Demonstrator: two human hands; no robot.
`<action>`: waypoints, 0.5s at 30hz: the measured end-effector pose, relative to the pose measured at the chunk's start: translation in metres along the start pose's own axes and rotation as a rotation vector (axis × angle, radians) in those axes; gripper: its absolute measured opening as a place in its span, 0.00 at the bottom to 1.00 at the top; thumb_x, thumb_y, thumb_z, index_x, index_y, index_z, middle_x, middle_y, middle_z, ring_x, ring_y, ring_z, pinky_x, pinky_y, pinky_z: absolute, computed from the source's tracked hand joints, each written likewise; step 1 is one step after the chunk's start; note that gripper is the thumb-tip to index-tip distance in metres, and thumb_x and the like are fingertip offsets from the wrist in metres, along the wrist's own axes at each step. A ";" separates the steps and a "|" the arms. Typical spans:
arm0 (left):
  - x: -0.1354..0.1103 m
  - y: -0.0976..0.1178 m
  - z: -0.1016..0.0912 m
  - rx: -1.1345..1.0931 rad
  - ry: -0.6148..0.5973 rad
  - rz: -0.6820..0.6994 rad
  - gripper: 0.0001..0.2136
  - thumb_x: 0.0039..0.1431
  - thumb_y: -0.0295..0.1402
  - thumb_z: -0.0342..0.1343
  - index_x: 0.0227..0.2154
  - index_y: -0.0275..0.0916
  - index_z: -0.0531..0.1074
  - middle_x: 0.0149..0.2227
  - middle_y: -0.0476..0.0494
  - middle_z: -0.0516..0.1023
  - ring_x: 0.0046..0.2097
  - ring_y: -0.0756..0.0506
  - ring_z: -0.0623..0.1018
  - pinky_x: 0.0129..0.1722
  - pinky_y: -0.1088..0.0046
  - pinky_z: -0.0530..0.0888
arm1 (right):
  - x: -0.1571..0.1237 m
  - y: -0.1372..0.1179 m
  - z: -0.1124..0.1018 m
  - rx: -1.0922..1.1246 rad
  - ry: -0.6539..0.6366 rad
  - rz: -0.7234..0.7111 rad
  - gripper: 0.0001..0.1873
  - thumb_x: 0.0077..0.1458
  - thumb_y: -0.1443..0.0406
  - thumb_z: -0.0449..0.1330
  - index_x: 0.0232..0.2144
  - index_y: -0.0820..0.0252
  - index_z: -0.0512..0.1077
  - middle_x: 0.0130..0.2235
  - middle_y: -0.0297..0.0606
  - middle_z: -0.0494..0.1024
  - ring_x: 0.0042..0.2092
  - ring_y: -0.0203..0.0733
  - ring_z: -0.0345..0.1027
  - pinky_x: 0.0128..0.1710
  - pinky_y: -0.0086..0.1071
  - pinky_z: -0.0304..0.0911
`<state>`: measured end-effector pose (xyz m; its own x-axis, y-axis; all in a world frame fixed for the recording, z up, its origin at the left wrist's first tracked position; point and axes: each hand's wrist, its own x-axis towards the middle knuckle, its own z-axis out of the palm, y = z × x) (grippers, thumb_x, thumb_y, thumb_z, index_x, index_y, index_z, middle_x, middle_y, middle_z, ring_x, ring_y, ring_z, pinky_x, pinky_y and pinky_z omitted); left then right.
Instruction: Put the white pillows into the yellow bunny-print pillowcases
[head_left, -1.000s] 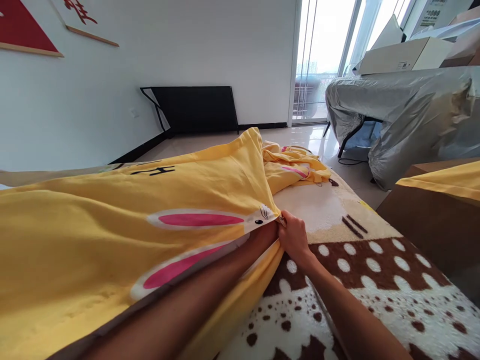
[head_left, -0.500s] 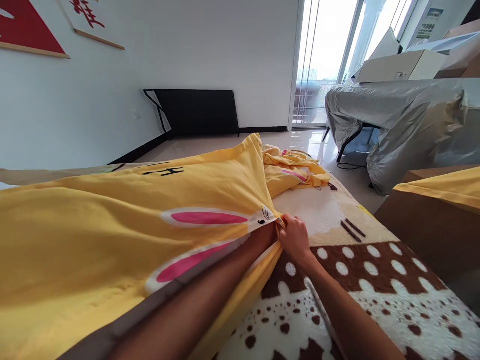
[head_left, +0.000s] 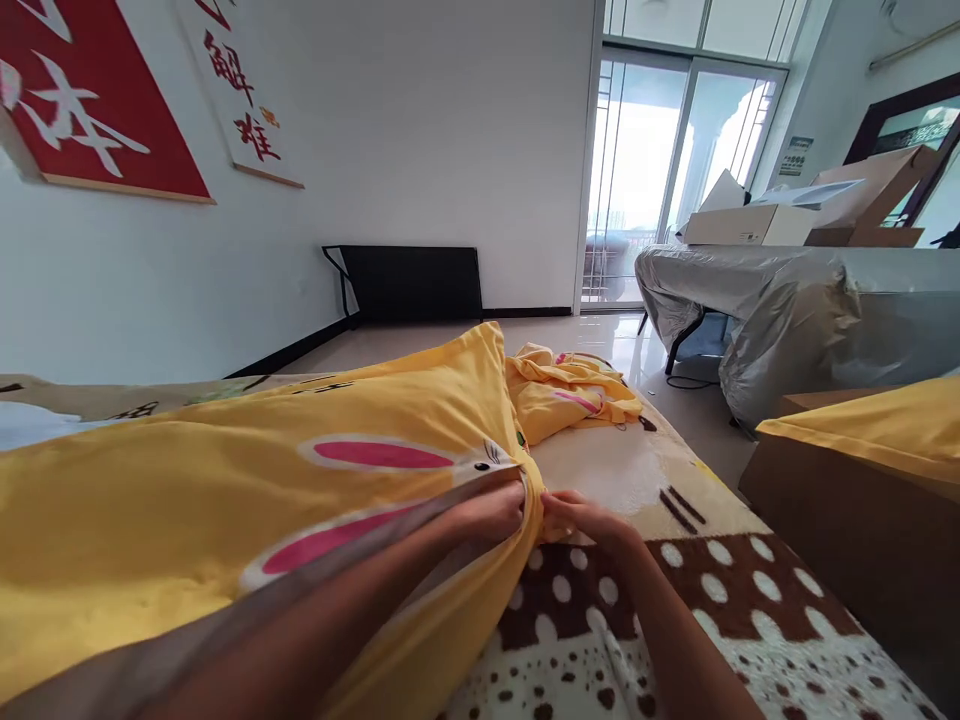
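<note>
A large yellow fabric cover [head_left: 225, 500] printed with white-and-pink rabbit ears lies spread across the left and middle, its side opening gaping to show a grey inner face. Through that opening reaches my left hand [head_left: 491, 515], fingers curled closed against the inside of the bunched edge. Its fingertips are hidden, so what it grips cannot be made out. From outside, just to the right, my right hand [head_left: 574, 515] pinches the same gathered edge. The two hands are close together with a fold of yellow cloth between them. One corner of the cover stands up beyond them.
Underneath is a brown-and-cream patterned plush blanket [head_left: 720, 580]. A crumpled yellow cloth [head_left: 577, 395] lies at its far end. To the right, more yellow cloth [head_left: 870, 430] rests on a cardboard box [head_left: 832, 530]. A plastic-draped table [head_left: 780, 300] carries boxes; a black panel [head_left: 412, 283] leans against the wall.
My view has tilted up. My left hand, hidden under the cover before, now shows inside the opening. My right hand has changed from a fist grip to a pinch on the edge.
</note>
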<state>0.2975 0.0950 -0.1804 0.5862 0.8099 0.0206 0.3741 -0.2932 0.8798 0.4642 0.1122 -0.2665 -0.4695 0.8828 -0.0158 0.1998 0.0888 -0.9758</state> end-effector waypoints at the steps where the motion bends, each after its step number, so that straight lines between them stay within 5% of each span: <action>1: -0.013 0.011 -0.010 -0.009 -0.038 -0.044 0.08 0.45 0.35 0.62 0.30 0.40 0.77 0.35 0.49 0.80 0.40 0.43 0.77 0.41 0.72 0.73 | 0.001 0.002 -0.001 0.067 0.001 0.007 0.21 0.49 0.50 0.54 0.26 0.63 0.72 0.28 0.34 0.73 0.34 0.39 0.64 0.35 0.30 0.60; 3: -0.042 0.034 -0.032 -0.100 -0.022 -0.213 0.11 0.42 0.37 0.62 0.31 0.41 0.78 0.36 0.48 0.81 0.42 0.40 0.77 0.38 0.72 0.74 | 0.005 0.009 0.001 0.094 0.103 0.014 0.18 0.44 0.52 0.58 0.25 0.62 0.70 0.26 0.32 0.71 0.31 0.37 0.63 0.33 0.29 0.60; 6: -0.088 0.055 -0.064 -0.380 0.287 -0.488 0.17 0.40 0.42 0.61 0.34 0.42 0.76 0.35 0.47 0.81 0.39 0.39 0.79 0.34 0.68 0.74 | 0.015 0.017 0.009 0.111 0.274 0.015 0.14 0.35 0.61 0.64 0.26 0.60 0.66 0.24 0.27 0.68 0.27 0.33 0.60 0.28 0.27 0.58; 8: -0.116 0.055 -0.086 -0.431 0.461 -0.554 0.20 0.42 0.50 0.55 0.36 0.42 0.73 0.33 0.48 0.81 0.36 0.39 0.79 0.35 0.64 0.74 | 0.018 0.017 0.013 0.175 0.336 0.046 0.18 0.33 0.63 0.63 0.31 0.59 0.65 0.25 0.26 0.69 0.26 0.33 0.60 0.26 0.26 0.58; 12: -0.153 0.043 -0.133 0.181 0.637 -0.555 0.17 0.38 0.46 0.57 0.31 0.42 0.71 0.30 0.52 0.80 0.40 0.41 0.77 0.41 0.69 0.70 | 0.013 0.005 0.018 0.175 0.259 0.186 0.18 0.31 0.69 0.60 0.31 0.60 0.67 0.25 0.27 0.69 0.27 0.35 0.63 0.26 0.27 0.59; 15: -0.152 0.054 -0.160 0.681 0.928 -0.528 0.10 0.46 0.41 0.53 0.29 0.41 0.71 0.27 0.52 0.77 0.38 0.44 0.74 0.40 0.72 0.67 | 0.000 -0.018 0.026 0.145 0.212 0.208 0.13 0.31 0.70 0.60 0.27 0.62 0.69 0.24 0.28 0.69 0.26 0.34 0.61 0.25 0.26 0.57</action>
<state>0.1136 0.0379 -0.0595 -0.3661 0.8775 0.3098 0.8627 0.1953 0.4665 0.4383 0.0985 -0.2548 -0.2386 0.9529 -0.1871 0.1408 -0.1566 -0.9776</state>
